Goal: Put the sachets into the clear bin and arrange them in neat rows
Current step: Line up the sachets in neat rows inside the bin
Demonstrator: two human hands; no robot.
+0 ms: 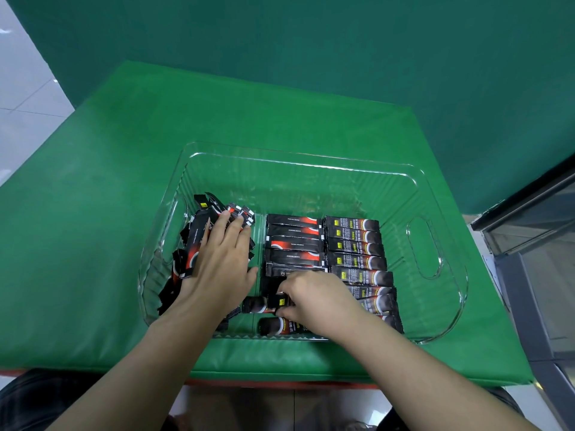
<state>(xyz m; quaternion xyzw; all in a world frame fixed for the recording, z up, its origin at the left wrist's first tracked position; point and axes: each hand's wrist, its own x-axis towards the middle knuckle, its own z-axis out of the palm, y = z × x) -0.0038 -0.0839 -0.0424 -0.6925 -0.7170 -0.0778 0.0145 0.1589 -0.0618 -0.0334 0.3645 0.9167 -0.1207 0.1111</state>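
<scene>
A clear bin [435,194] stands on the green mat. Inside it, black and red sachets lie in two neat rows: a middle row [294,244] and a right row [357,248]. A loose heap of sachets [194,244] fills the bin's left side. My left hand [222,262] lies flat on that heap, fingers straight. My right hand [314,295] is at the near end of the middle row, its fingers curled round a sachet [277,300]. Two more sachets [275,325] lie crosswise by the bin's near wall.
The green mat [124,169] covers the table, with open surface left of and behind the bin. A green wall rises behind. A dark glass-fronted cabinet [535,244] stands at the right edge. Tiled floor shows at the far left.
</scene>
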